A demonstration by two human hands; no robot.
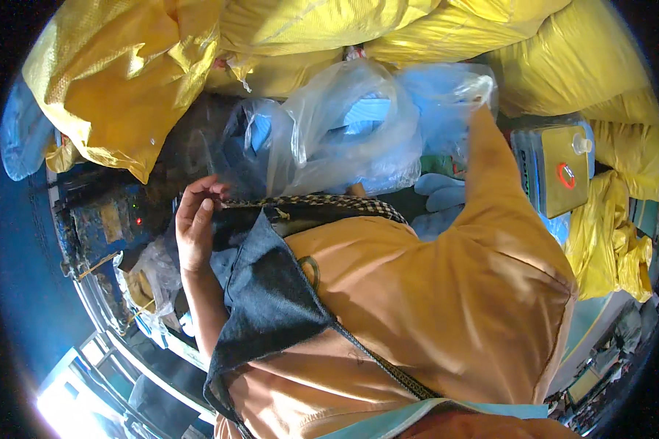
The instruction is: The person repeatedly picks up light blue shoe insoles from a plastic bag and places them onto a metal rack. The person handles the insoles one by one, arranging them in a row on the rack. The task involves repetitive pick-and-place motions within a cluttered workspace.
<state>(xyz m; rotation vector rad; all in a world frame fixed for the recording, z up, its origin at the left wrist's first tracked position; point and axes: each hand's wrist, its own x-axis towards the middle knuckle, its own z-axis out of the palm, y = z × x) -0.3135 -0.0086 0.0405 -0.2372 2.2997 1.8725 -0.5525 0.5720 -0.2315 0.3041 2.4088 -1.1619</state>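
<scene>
My left hand (pixel 196 223) is raised beside my waist, palm side partly showing, its fingers loosely bent and slightly apart. Nothing can be made out in it; the end of a black-and-tan checked strip (pixel 307 202) lies close to its fingertips. My right arm stretches forward, and my right hand (pixel 482 94), blurred, grips the far right corner of a large clear plastic bag (pixel 307 139). Light-blue things (pixel 366 111) show through the plastic and its opening; their kind is unclear. The plastic partly covers the right fingers.
Stuffed yellow woven sacks (pixel 322 28) crowd the far side. At right stands a tan-topped container (pixel 564 164) with a white cap, near a crumpled yellow sack (pixel 608 241). A dark, worn machine-like block (pixel 106 219) is at left. A dark-blue apron (pixel 267 282) hangs on me.
</scene>
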